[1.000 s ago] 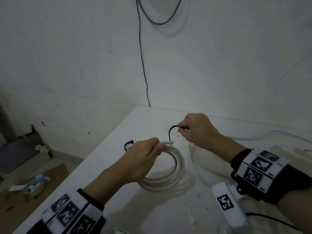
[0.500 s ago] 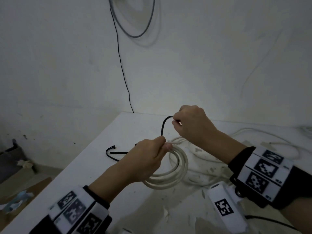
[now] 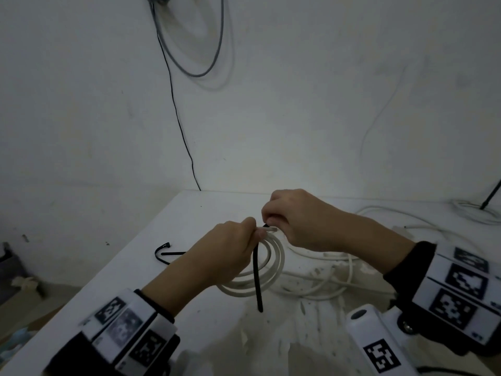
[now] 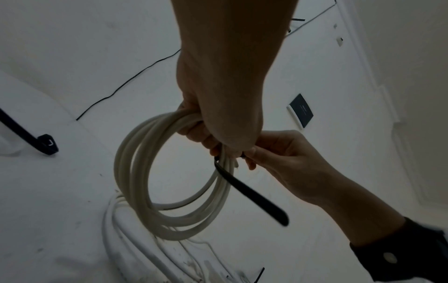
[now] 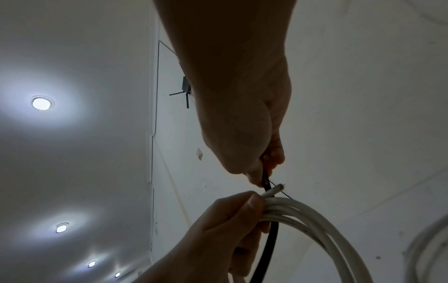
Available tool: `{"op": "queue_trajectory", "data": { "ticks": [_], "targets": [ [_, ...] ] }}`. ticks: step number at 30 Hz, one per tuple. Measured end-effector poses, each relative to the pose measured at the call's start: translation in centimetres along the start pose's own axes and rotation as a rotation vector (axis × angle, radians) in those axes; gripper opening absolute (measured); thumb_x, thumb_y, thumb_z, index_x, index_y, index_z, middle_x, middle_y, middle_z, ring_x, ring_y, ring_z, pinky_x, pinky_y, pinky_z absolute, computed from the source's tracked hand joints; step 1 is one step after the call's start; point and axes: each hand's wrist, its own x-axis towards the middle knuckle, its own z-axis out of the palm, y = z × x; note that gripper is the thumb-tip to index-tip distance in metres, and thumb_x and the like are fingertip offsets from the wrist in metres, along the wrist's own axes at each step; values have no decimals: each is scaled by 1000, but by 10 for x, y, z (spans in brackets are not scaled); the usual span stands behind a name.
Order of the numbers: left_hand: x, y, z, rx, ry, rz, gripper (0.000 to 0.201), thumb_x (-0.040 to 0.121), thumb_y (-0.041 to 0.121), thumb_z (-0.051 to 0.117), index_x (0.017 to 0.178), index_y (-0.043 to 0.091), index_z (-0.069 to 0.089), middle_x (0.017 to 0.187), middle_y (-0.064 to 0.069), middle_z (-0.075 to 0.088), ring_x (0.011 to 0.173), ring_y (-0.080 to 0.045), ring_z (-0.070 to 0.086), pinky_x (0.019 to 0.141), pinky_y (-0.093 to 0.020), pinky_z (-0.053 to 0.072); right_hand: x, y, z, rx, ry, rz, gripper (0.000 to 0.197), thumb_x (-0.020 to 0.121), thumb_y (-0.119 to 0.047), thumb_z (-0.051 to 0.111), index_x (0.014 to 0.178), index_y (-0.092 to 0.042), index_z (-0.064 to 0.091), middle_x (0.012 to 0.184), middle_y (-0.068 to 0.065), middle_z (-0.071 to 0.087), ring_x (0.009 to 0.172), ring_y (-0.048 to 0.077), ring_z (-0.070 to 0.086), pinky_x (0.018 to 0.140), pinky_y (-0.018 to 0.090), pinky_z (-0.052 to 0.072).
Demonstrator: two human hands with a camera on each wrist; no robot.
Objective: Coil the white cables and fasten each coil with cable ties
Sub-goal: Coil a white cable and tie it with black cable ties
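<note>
My left hand grips the top of a white cable coil and holds it just above the white table; the same coil hangs below that hand in the left wrist view. My right hand pinches one end of a black cable tie right at the gripped spot. The tie passes through the coil, its free end hanging toward me. The cable's cut end sticks out past my left thumb.
A second black cable tie lies on the table to the left of my hands. Loose white cable sprawls over the table to the right and at the far right corner. A thin black wire runs down the wall.
My right hand came down to the left hand. The black tie, held arched above the coil before, now runs down through the coil with its tail pointing toward me.
</note>
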Motion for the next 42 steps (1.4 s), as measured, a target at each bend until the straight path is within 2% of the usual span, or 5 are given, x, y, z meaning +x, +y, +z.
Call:
{"op": "queue_trajectory", "data": {
  "ticks": [17,25,31,36,42],
  "targets": [
    [12,21,-9,38,90,18,34,100,32,31,95,7,53,62,5,44,58,-17,46,58,-29,36,-25,20,-6,403,297,-66,13,90,-9,57,93,-9,70,87,0,65,77,8,59,69,18,46],
    [10,38,-19,-878,41,-205,41,97,33,42,72,5,59,42,9,34,36,-6,29,40,-16,27,-23,23,1,456,531,-199,17,81,-13,68,95,-4,71,94,6,66,80,6,63,74,12,49],
    [10,45,-24,-1142,-5,-276,34,99,21,39,73,3,54,46,5,23,39,-8,18,45,-24,17,-33,23,6,251,392,-321,71,68,-20,78,132,-10,50,121,3,63,111,9,56,97,24,44],
    [12,47,-17,-1246,-38,-237,41,99,10,34,59,12,40,50,3,22,40,-8,16,39,-18,17,-32,20,6,456,593,-225,29,73,-15,76,99,-4,69,91,2,73,84,4,65,77,10,47],
    [12,55,-21,-1309,-41,-167,32,99,19,37,76,5,53,50,6,21,40,-6,18,39,-17,19,-38,18,-1,920,580,-50,6,85,0,63,89,4,66,86,6,73,77,20,69,78,33,56]
  ]
}}
